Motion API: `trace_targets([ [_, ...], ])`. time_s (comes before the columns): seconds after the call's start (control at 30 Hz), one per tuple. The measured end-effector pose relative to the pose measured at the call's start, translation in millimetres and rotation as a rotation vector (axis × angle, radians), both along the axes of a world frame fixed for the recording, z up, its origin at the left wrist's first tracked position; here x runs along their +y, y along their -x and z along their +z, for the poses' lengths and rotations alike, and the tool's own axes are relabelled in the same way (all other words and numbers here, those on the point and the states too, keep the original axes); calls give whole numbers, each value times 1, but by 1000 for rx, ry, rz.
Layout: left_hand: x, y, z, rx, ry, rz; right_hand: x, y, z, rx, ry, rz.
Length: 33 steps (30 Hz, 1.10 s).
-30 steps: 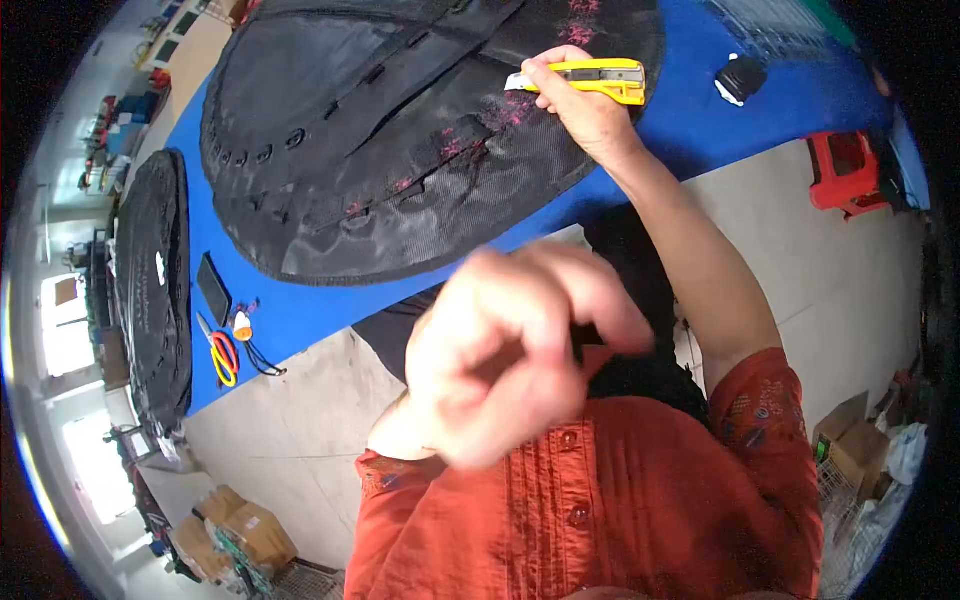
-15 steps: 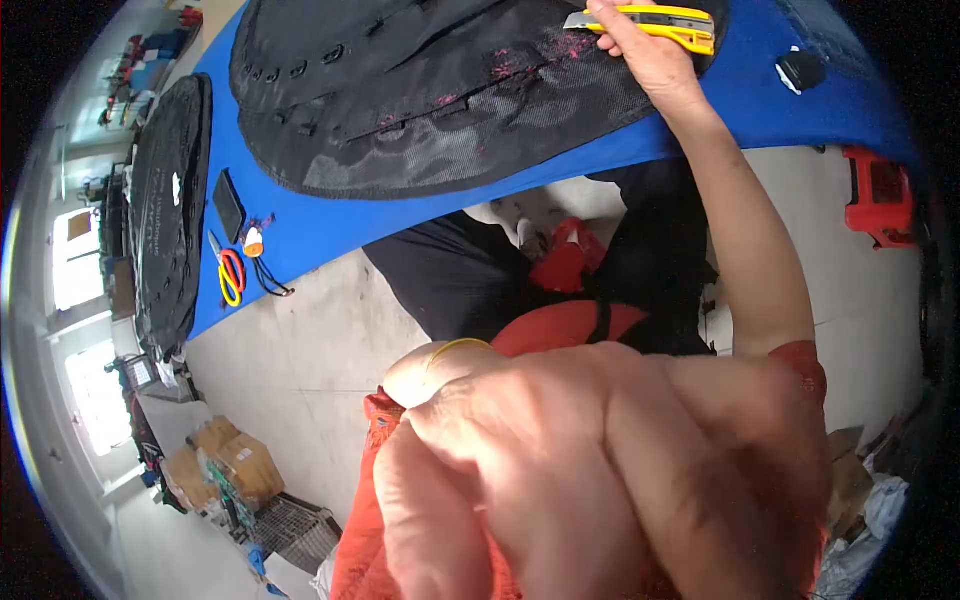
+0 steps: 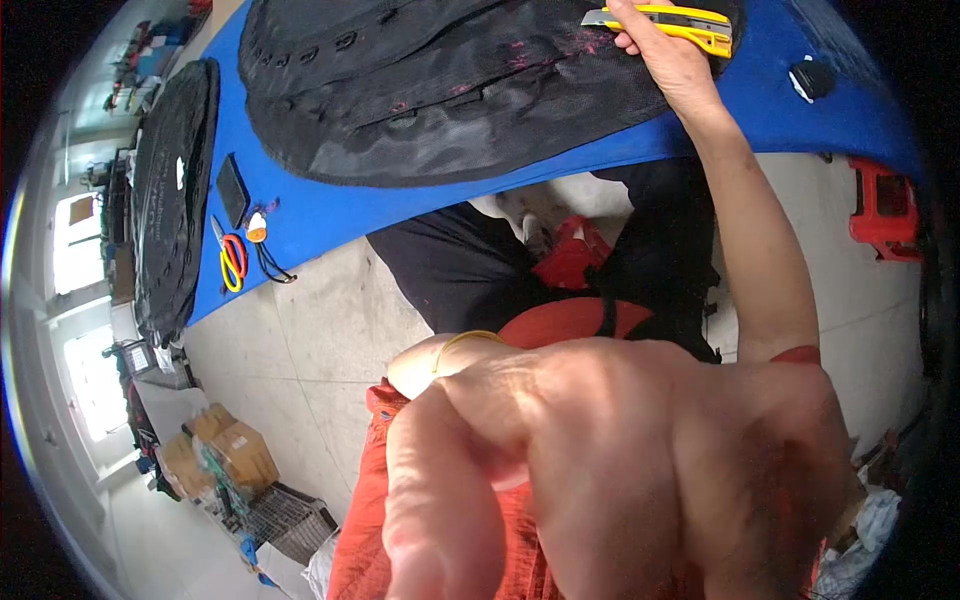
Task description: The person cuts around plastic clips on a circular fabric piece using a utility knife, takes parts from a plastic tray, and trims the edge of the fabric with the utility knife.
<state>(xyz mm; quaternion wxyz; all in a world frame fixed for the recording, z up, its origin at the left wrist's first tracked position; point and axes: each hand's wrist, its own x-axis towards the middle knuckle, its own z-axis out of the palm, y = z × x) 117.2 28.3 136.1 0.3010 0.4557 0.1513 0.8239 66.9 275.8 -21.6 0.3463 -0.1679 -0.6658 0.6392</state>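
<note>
At the upper right of the frame, the right hand (image 3: 678,72) is gripping a yellow utility knife (image 3: 690,20), its fingers (image 3: 636,24) wrapped around the body near the blade end; the work is looking under way rather than finished, with pink thread scraps (image 3: 588,42) dotting the large black mesh piece (image 3: 400,155) at the top of the frame, though how much is done and how much is left is not showing; the knife is sitting within the right hand's grasp, its bare blade pointing left beyond the fingers, near the scraps, contact with the mesh being impossible to tell; filling the lower centre, the left hand (image 3: 610,430), a yellow band (image 3: 465,339) circling its wrist, is looming close to the camera, its fingers pointing toward the bottom edge, whether spread or holding anything one cannot tell; on the blue table (image 3: 300,215), at the left of the frame, scissors (image 3: 233,262) are lying near a dark flat object (image 3: 232,190)
</note>
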Motion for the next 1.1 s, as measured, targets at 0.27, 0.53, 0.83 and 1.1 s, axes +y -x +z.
trace_targets([
  [0.27, -5, 4, 3, -40, 6, 49, 0, -2, 0, 47, -28, 25],
  [0.53, 7, -3, -3, -67, -17, 79, 0, -4, 4, 13, 41, 36],
  [0.83, 2, -1, -1, -101, -63, 80, -2, -5, 5, 32, 15, 24],
  [1.1, 4, -10, -1, -136, -89, 90, -2, -6, 7, 18, -17, 25],
])
